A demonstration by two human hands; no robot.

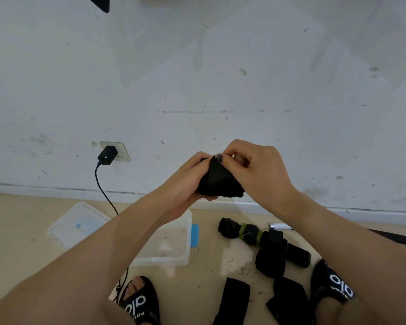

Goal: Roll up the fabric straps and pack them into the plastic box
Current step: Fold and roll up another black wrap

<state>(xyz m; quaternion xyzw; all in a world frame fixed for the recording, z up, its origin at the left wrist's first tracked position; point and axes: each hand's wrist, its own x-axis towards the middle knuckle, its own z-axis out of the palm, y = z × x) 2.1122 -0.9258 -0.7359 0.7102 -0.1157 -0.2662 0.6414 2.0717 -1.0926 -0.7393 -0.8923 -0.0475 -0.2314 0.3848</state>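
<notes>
Both forearms reach forward and meet in front of the wall, raised well above the floor [209,273]. The left hand [185,181] cups a black fabric strap [218,181] from the left and below, its fingers curled round the bundle. The right hand [251,165] comes in from the right with the wrist bent down, thumb and forefinger pinching the strap's upper edge; the other fingers are curled behind it.

The strap is a thick, matte black roll, partly wound, its long axis slanting from upper left down to lower right. How far it is rolled cannot be told, since the hands cover its ends.

Below the left forearm, the clear plastic box [174,245] stands open on the floor near the wall, partly hidden by the arm; its clear lid [75,224] lies just beside it to the left. To the right of the box, a pile of black straps [270,256] lies on the floor, one roll bound with green bands [246,233], two flat pieces nearer the bottom edge. A black charger [107,155] sits in a wall socket, its cable hanging down to the floor. A black sandal [138,301] shows at the bottom edge.
</notes>
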